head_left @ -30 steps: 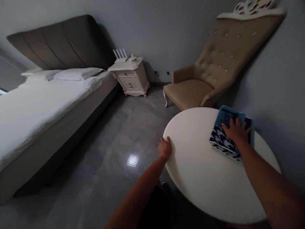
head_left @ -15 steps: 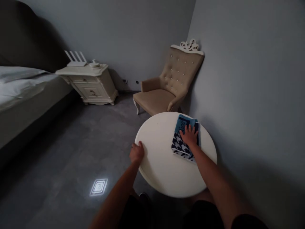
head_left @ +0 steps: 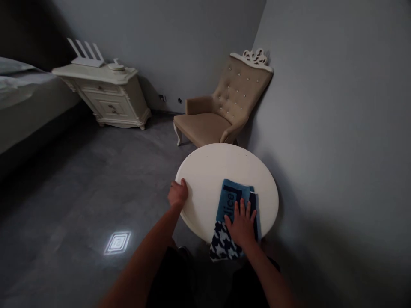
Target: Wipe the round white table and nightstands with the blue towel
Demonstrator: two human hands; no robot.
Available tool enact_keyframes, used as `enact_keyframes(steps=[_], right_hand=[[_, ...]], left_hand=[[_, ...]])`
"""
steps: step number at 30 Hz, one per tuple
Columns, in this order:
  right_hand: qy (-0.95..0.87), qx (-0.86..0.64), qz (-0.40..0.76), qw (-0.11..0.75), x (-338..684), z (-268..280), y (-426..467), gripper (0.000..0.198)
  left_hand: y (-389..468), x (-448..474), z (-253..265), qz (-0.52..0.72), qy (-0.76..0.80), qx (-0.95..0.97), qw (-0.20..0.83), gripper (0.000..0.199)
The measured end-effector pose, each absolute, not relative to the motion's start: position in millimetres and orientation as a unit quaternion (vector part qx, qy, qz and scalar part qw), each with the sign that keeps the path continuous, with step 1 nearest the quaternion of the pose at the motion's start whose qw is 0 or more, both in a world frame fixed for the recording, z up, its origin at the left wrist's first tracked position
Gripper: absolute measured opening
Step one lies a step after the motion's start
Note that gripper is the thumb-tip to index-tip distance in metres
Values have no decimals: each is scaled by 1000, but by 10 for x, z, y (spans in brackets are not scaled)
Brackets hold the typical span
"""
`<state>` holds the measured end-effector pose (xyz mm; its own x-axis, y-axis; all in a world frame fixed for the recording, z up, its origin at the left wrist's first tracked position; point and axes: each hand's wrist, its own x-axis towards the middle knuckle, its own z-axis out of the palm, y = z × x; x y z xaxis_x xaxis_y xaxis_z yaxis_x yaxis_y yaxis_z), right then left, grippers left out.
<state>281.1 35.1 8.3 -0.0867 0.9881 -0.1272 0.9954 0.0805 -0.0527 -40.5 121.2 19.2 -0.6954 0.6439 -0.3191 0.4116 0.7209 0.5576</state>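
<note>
A round white table [head_left: 202, 171] stands in front of me. My left hand [head_left: 178, 193] is closed around its left edge, thumb on top. On the table's near right part lies a folded towel [head_left: 221, 237], blue and navy with a houndstooth pattern and the letters "Nice". My right hand [head_left: 242, 222] lies flat on the towel, fingers spread. The towel's near end hangs over the table's front edge. The fingers of my left hand under the rim are hidden.
A tan tufted armchair [head_left: 205, 126] stands just behind the table. Further left are a cream nightstand [head_left: 112, 96] with a white router [head_left: 86, 57], and a bed [head_left: 35, 102]. A grey wall [head_left: 337, 128] rises on the right. A bright square light pattern [head_left: 117, 243] shows on the floor.
My right hand has slid the towel across the tabletop toward me, so its near end now passes the front edge. My left hand keeps its grip on the rim. The view has shifted slightly.
</note>
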Motion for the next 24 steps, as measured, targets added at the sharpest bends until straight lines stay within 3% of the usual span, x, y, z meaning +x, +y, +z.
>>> enact_keyframes(steps=[14,19,24], right_hand=[[704,709,-29,-5,2671,458,3690,92],[764,642,48,-36,2626,416,4262,80],[779,626,-35,36,2574,386,4320,80]], left_hand=[[1309,-421,192,195,899,289,266,59],[1323,-432,168,188,902,281,267,58],[1320,-433,195,191,898,283,277,58]])
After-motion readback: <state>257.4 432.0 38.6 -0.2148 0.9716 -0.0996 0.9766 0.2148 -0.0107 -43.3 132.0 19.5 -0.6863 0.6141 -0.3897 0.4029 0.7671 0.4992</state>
